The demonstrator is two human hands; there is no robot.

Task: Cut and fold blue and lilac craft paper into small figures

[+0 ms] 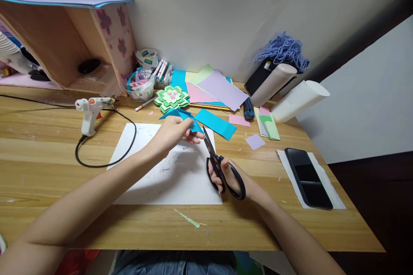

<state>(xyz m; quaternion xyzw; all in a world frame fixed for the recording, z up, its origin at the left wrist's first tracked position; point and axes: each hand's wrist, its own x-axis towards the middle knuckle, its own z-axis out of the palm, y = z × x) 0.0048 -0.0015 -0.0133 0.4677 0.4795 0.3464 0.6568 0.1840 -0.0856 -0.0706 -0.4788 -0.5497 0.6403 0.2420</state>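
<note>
Left hand: pinching the blue paper [195, 127] between thumb and fingers, so yeah, the left hand [180, 131] is clamped on it, up over the top of the white sheet [180, 187].
Right hand: wrapped through the handles of the black scissors [213, 153]; the right hand [232, 176] sits over the lower right of the sheet, well clear of the other hand.
Scissors: pointing up and away, handles spread a bit, tips right by the left fingertips. Can't tell if the blades touch the paper.
White sheet: flat on the desk [155, 227], some scribbly marks on it, too small to read.
Just past the sheet: a blue strip [216, 123] lying flat, and the layered green flower [172, 98] with a pink middle.
Right of the strip: pink piece [239, 120], and a lavender square [255, 141] a bit nearer.
By the wall: tub [142, 90] of scraps, markers [163, 71], and a pile of coloured paper with a lavender sheet [224, 88] on top.
Left side: white glue gun [88, 116] standing up, black cord looping onto the sheet.
Far right: phone [308, 178] lying on a tissue.
Front: skinny green scrap [187, 218] near the desk edge.
</note>
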